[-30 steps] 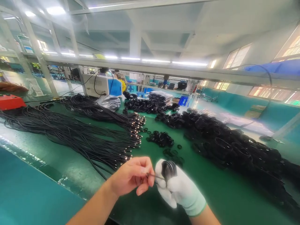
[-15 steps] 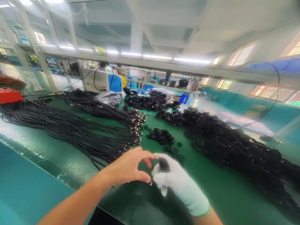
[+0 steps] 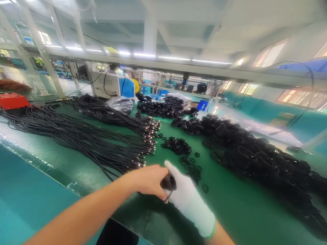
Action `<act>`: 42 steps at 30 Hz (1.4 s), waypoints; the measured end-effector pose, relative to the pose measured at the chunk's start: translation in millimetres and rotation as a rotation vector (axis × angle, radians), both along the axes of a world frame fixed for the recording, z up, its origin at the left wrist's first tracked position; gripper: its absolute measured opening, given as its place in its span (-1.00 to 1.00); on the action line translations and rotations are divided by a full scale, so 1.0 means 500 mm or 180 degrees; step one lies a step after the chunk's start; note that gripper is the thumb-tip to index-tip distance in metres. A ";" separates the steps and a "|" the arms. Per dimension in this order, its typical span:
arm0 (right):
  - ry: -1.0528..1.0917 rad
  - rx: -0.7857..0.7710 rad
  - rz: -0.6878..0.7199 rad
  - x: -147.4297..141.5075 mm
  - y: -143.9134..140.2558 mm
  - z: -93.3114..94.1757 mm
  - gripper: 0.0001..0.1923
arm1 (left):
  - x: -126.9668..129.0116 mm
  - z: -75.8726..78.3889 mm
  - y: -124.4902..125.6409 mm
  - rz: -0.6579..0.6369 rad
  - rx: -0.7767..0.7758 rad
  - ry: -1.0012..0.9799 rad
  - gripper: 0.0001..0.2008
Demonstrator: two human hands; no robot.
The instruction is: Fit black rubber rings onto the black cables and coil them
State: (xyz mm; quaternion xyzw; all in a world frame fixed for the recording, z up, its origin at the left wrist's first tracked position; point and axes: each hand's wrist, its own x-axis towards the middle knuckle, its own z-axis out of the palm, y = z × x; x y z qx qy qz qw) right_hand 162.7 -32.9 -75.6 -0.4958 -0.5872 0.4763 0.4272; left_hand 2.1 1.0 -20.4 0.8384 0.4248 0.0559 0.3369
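Observation:
My bare left hand and my white-gloved right hand meet low in the middle of the head view, over the green table. Between them sits a small black coiled cable bundle. Both hands close on it, the left fingers pinching from the left, the glove wrapped behind and under it. A thin cable end hangs just below the bundle. Straight black cables with metal tips lie fanned out just left of my hands. Small loose black rings lie scattered just beyond them.
A long heap of coiled black cables runs along the right side. More coils and a plastic bag lie farther back beside a white and blue machine. A red box stands at far left. A metal frame rail crosses overhead.
Both hands have moved forward and lower over the table. The coil was held up in the glove's fingertips; now both hands press around it, with the left hand covering part of it.

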 end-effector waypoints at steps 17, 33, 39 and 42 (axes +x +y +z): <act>0.2158 -0.0443 0.1833 0.025 -0.012 0.038 -0.51 | -0.008 0.016 -0.031 0.0908 -0.1933 -0.2808 -0.81; 0.2913 -0.1647 0.1533 0.013 -0.001 0.001 -0.48 | -0.013 0.023 0.010 -0.0103 0.0075 -0.1756 -0.61; 0.2333 -0.1268 0.1493 0.015 0.005 0.015 -0.55 | -0.024 -0.006 0.038 0.0078 -0.0414 -0.1883 -0.70; 0.1860 -0.0869 0.1467 0.026 0.006 0.026 -0.50 | -0.012 -0.005 0.025 0.0356 -0.0025 -0.1599 -0.72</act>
